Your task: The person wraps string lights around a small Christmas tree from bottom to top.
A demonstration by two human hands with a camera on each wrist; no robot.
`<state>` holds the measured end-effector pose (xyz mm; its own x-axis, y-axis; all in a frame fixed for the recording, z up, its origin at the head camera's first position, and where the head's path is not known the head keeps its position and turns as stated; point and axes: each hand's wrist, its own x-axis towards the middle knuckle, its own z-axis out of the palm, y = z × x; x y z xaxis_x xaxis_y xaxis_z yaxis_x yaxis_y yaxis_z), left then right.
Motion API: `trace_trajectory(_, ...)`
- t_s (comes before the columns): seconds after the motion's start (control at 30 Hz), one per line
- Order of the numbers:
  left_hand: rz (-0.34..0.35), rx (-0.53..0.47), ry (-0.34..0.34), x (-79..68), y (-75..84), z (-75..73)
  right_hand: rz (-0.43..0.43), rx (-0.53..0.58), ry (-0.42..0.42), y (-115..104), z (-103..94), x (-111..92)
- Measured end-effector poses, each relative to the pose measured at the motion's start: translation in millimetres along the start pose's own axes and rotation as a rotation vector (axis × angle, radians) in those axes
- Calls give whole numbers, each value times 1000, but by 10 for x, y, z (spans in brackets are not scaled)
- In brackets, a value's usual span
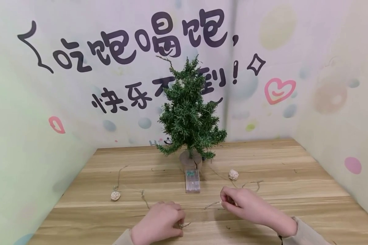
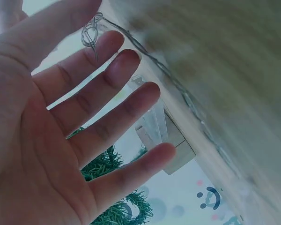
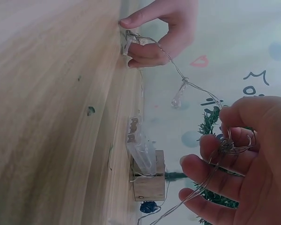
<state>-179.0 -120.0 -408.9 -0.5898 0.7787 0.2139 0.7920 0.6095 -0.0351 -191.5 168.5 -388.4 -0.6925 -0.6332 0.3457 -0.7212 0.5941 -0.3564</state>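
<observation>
Silvery wire (image 3: 185, 80), above the desk (image 1: 89, 217), pinched with thumb and forefinger by the left hand (image 1: 161, 223), other fingers loosely spread, and near a knot (image 3: 227, 146) by the right hand (image 1: 248, 206), other fingers half bent; held at two places, probably to keep it untangled. Behind, a clear box (image 1: 192, 185), leant on the wooden base (image 1: 186, 161) of the tree (image 1: 190, 112), perhaps for support; contents unclear.
</observation>
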Motion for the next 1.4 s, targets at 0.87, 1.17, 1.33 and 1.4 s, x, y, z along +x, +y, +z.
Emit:
trace_trajectory(0.87, -152, 197, 501, 39, -257, -258, 141, 64, 38, 107, -13, 0)
trace_trajectory(1.17, -208, 237, 535, -24, -393, -378, 170, 28, -7, 129, -60, -5)
trace_trajectory(1.33, -252, 234, 530, -68, -444, -466, 136, 27, 17, 133, -74, 17)
trace_trajectory(1.4, -259, 236, 532, -72, -455, -495, 116, 35, 28, 138, -75, 21)
